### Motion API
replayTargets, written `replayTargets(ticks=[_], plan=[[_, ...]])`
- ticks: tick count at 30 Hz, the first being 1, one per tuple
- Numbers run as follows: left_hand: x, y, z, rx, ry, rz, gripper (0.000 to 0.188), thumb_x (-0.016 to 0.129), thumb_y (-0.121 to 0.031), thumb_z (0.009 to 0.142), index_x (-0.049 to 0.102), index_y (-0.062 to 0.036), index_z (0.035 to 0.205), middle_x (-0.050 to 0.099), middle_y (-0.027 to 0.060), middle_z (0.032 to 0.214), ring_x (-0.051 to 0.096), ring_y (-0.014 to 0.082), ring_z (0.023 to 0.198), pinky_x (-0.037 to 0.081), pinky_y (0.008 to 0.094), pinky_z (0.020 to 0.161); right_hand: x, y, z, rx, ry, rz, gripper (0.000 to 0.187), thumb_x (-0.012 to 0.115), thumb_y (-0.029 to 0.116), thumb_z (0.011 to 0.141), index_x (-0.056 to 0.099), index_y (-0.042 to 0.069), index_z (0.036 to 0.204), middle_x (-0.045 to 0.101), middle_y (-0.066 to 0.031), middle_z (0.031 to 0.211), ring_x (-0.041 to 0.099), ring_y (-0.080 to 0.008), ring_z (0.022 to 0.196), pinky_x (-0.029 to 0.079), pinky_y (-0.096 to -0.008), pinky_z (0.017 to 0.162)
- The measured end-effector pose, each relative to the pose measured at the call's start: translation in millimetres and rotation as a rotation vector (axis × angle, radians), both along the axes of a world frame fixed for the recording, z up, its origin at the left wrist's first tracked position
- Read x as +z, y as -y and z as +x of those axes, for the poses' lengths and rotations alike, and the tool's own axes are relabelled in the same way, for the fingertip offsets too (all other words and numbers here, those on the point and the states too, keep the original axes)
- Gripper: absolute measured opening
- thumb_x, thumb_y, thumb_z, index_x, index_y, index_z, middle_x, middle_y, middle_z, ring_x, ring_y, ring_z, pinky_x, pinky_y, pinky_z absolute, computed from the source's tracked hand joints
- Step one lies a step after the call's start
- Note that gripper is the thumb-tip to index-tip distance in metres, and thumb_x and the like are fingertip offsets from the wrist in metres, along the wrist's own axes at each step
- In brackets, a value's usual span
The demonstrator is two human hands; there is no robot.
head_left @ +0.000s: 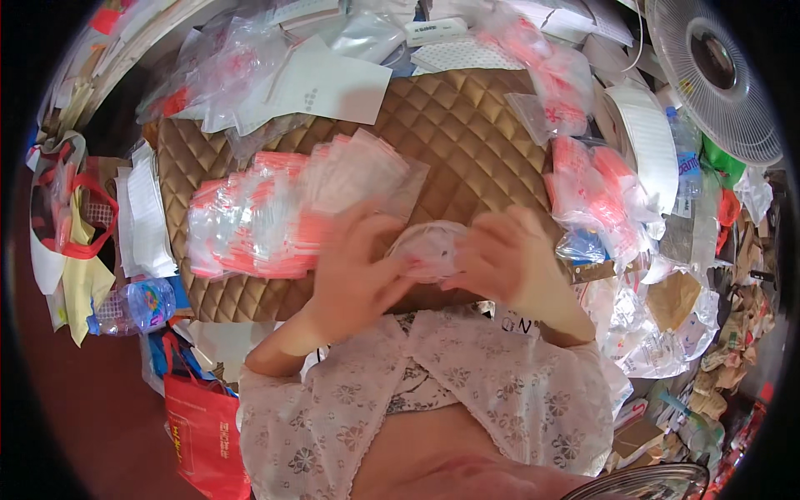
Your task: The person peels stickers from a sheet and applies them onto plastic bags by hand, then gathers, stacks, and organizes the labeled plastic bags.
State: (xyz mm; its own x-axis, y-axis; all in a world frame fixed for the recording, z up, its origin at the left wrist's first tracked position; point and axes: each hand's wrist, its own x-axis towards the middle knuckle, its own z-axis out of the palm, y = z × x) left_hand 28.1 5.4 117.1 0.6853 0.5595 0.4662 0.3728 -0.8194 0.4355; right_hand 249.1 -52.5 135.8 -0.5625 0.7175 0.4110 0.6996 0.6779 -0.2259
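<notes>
My left hand [354,267] and my right hand [504,254] meet in front of my chest, over the near edge of the brown quilted mat [467,117]. Between them is a small clear plastic bag [427,243], its left side pinched by my left fingers and its right side by my right fingers. Some of the fingertips are blurred. Left of my hands lies a wide spread of overlapping clear bags with red edges [258,221]. A looser fan of pale bags [354,175] continues from that spread behind my left hand.
More red-edged bags [596,187] lie at the mat's right side. White sheets [325,83] and clear plastic cover its far left corner. At the upper right stands a fan [717,75]. A plastic bottle [150,304] and a red carrier bag [200,425] are at the left.
</notes>
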Motion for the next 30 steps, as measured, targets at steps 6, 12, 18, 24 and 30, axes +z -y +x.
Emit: replayTargets(ticks=[6, 12, 18, 24, 30], plan=[[-8, 4, -20, -0.105, 0.138, -0.452, 0.019, 0.074, -0.006, 0.065, 0.066, -0.0082, 0.081, 0.063, 0.0084, 0.096, 0.060, 0.0253, 0.091, 0.045, 0.0336, 0.077, -6, 3, 11, -0.118, -0.287, -0.204, 0.019, 0.072, 0.014, 0.066, 0.060, 0.006, 0.079, 0.060, -0.0046, 0.091, 0.058, -0.0237, 0.086, 0.045, -0.0381, 0.073], [-14, 9, -5, 0.199, 0.365, -0.730, 0.014, 0.068, 0.001, 0.072, 0.065, -0.0038, 0.085, 0.064, 0.0093, 0.090, 0.061, 0.0234, 0.083, 0.045, 0.0345, 0.081, -26, 5, 2, -0.418, -0.575, -0.311, 0.025, 0.075, 0.006, 0.061, 0.061, 0.005, 0.082, 0.061, -0.0074, 0.087, 0.057, -0.0208, 0.077, 0.044, -0.0302, 0.069], [-32, 0, -8, 0.122, 0.378, -0.511, 0.010, 0.063, 0.002, 0.076, 0.062, -0.0009, 0.085, 0.062, 0.0101, 0.096, 0.056, 0.0238, 0.097, 0.043, 0.0321, 0.082, -45, 5, 10, -0.483, -0.900, -0.600, 0.026, 0.074, 0.000, 0.067, 0.060, 0.004, 0.089, 0.058, -0.0030, 0.083, 0.054, -0.0126, 0.076, 0.040, -0.0241, 0.072], [-44, 3, -4, 0.166, 0.524, -0.547, 0.012, 0.065, 0.004, 0.072, 0.062, -0.0015, 0.081, 0.060, 0.0092, 0.090, 0.056, 0.0245, 0.093, 0.043, 0.0329, 0.084, -48, 7, 16, -0.358, -0.987, -0.751, 0.021, 0.070, 0.007, 0.077, 0.057, 0.003, 0.092, 0.053, -0.0009, 0.088, 0.050, -0.0092, 0.082, 0.038, -0.0236, 0.076], [-46, 6, 0, 0.223, 0.517, -0.517, 0.011, 0.066, 0.003, 0.071, 0.061, -0.0018, 0.079, 0.060, 0.0082, 0.085, 0.055, 0.0243, 0.091, 0.043, 0.0335, 0.079, -48, 6, 16, -0.437, -0.941, -0.653, 0.018, 0.070, 0.007, 0.077, 0.056, 0.002, 0.089, 0.053, -0.0010, 0.085, 0.049, -0.0096, 0.081, 0.037, -0.0238, 0.074]])
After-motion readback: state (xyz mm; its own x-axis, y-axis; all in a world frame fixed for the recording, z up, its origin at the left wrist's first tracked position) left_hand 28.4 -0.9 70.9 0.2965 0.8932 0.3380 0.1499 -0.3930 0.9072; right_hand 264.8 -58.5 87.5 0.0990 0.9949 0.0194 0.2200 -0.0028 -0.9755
